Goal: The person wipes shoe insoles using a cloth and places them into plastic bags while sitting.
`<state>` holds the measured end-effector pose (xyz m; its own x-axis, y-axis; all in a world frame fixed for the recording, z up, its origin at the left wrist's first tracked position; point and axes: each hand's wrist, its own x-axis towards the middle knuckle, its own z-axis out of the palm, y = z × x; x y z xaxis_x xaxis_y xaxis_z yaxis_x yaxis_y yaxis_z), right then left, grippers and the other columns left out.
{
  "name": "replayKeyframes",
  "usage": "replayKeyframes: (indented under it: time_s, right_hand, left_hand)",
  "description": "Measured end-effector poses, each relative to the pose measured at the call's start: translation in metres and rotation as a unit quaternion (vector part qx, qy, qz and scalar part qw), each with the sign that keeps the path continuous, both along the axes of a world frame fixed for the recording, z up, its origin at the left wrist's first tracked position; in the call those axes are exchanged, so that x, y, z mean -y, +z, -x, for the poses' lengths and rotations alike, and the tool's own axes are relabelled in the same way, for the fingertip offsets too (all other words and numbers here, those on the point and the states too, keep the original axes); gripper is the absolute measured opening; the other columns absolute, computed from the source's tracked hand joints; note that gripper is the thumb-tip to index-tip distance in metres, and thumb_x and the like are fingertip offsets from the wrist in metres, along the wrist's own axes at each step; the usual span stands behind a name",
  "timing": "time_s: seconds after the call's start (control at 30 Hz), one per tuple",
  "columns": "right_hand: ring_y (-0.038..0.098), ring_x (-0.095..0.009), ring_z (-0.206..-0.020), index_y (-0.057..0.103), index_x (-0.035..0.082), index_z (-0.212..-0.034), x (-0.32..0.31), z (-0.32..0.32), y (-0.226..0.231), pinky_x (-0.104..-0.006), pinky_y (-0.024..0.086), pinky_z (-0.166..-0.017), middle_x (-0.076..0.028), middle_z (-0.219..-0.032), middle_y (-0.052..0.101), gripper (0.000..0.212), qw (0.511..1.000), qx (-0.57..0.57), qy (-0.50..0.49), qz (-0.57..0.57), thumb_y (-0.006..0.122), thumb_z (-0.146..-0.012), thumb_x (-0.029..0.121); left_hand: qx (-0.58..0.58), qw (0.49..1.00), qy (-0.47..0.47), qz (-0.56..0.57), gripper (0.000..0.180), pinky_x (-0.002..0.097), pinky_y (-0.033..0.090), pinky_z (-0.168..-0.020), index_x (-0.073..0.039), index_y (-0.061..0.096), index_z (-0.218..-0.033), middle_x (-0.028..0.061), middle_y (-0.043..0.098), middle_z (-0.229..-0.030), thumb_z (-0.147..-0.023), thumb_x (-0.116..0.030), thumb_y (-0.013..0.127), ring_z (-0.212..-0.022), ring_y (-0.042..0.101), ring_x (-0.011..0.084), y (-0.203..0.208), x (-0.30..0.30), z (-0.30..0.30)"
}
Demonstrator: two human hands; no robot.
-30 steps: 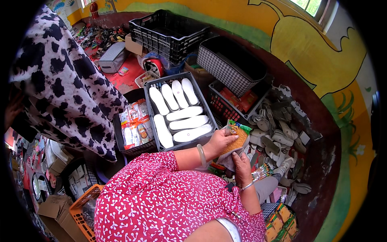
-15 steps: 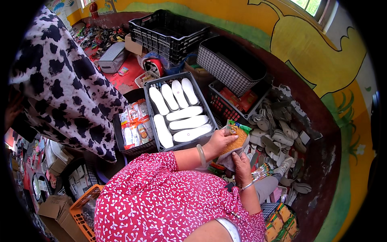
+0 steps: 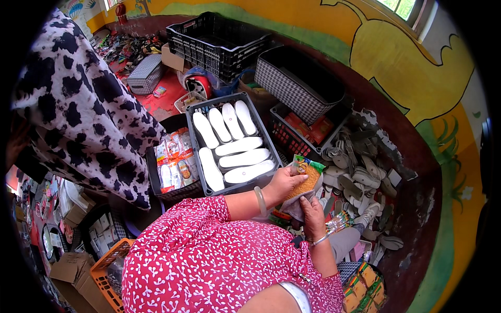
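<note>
My left hand (image 3: 287, 183) is closed on the left edge of a flat packet (image 3: 310, 178), which has a yellow-orange textured surface and a green printed top. It looks like a packaged scrubbing pad, though its exact kind is unclear. Below it, my right hand (image 3: 313, 211) pinches a grey-mauve cloth (image 3: 294, 207) that lies against the packet's lower end. To the left of my hands, a dark plastic crate (image 3: 197, 152) holds white shoe soles (image 3: 245, 173) laid in rows. Similar yellow and green packets (image 3: 364, 288) fill a basket at the lower right.
Loose grey soles (image 3: 360, 180) pile up along the wall at right. Behind the crate stand a houndstooth bin (image 3: 292, 83) and a black crate (image 3: 214, 49). A person in cow-print cloth (image 3: 83, 115) is at left, near a bin of wrapped goods (image 3: 176, 161). An orange basket (image 3: 107, 276) sits lower left.
</note>
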<state>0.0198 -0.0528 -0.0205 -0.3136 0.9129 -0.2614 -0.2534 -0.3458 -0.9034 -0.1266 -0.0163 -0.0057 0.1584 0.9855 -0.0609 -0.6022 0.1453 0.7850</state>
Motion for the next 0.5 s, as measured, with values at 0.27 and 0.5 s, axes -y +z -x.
replayKeyframes:
  time_s: [0.27,0.5]
  right_hand:
    - [0.055,-0.007,-0.053,0.052,0.004,-0.108,0.0003,-0.0005,0.0002,-0.0184,0.041,-0.044,-0.002,-0.081,0.062,0.022,1.0,0.0,0.003,0.005,0.051,-0.093,0.019]
    - [0.056,-0.007,-0.059,0.052,0.004,-0.109,0.0004,-0.0008,0.0016,-0.0191,0.043,-0.048,-0.002,-0.084,0.062,0.022,1.0,-0.001,0.001,0.008,0.051,-0.093,0.018]
  left_hand:
    - [0.001,1.0,0.002,-0.007,0.019,0.0238,0.05,-0.067,0.004,0.061,-0.096,0.007,0.064,-0.087,-0.087,-0.013,0.059,-0.075,0.061,0.0108,-0.0038,-0.0006,-0.0008]
    - [-0.013,1.0,-0.007,-0.006,0.021,0.0241,0.05,-0.069,0.005,0.06,-0.099,0.0077,0.064,-0.09,-0.087,-0.013,0.059,-0.077,0.061,0.0114,-0.006,-0.0018,0.0001]
